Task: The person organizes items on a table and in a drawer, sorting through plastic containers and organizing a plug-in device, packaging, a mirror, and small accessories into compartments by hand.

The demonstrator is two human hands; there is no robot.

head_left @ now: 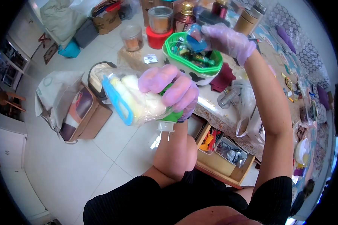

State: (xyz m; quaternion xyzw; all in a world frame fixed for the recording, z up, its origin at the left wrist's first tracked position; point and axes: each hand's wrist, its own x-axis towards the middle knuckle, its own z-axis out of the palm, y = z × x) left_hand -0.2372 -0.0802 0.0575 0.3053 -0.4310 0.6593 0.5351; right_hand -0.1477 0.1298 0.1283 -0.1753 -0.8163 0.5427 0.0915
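Note:
My left hand [171, 90], in a thin translucent purple glove, is closed around a clear plastic bag [142, 107] with a light-blue edge strip and soft white and pale-yellow contents. Something green [172, 117] also shows in that grip, and a white plug [166, 126] with metal pins sticks out below it. My right hand [229, 41], gloved the same way, grips a small clear packet with a blue part [197, 39]. It is above a green-rimmed octagonal basket [218, 62], which holds several small dark, green and silver items.
Behind the basket stand a red round tin [158, 38], clear tubs [132, 37] and a gold-capped bottle [184, 17]. An open drawer [219, 163] juts out below the table, holding small trays. A cardboard box [95, 120] sits on the floor at left. A white plastic bag [248, 99] lies at the table edge.

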